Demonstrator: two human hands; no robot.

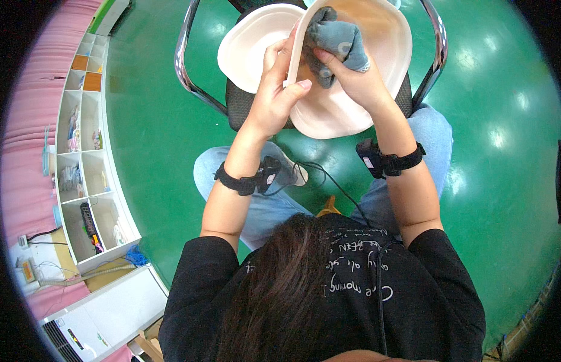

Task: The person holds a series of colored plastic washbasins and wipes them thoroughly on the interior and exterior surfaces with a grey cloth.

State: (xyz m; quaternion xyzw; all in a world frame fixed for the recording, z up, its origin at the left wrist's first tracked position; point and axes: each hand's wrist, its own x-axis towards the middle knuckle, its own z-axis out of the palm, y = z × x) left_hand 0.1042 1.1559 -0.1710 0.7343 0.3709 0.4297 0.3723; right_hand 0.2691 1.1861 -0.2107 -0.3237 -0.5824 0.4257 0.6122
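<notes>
Long dark hair (271, 289) hangs over a black T-shirt (440, 283). Left hand (273, 99) grips the rim of a tilted whitish basin (331, 119); right hand (360, 78) clamps a blue-grey cloth (341, 41) inside it, a second basin (253, 45) at left on a chair (239, 105).

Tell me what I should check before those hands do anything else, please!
1. Left hand gripping the rim of the near basin: ok.
2. Right hand holding the grey-blue cloth: ok.
3. Near basin level: not ok, it looks tilted.
4. Near basin resting on the black chair seat: cannot tell, its underside is hidden.
5. Other pale basin free of both hands' grip: ok.
</notes>
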